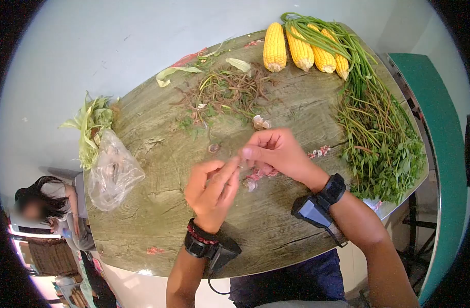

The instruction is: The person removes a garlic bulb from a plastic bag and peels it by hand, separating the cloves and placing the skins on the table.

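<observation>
My left hand and my right hand meet over the middle of the wooden table, fingertips pinched together. Whatever small thing lies between them is mostly hidden by the fingers. Just beyond my right hand lies a piece of garlic bulb with whitish skin. A small round piece, perhaps a clove, rests beyond my left hand. Pale garlic skin lies on the table below the fingertips, beside pinkish-red scraps or markings. Both wrists wear black straps with small devices.
Several yellow corn cobs lie at the far edge beside long green beans. Leafy greens cover the right side. Stem trimmings are heaped at the back. A clear plastic bag and husks sit left; another person is beyond.
</observation>
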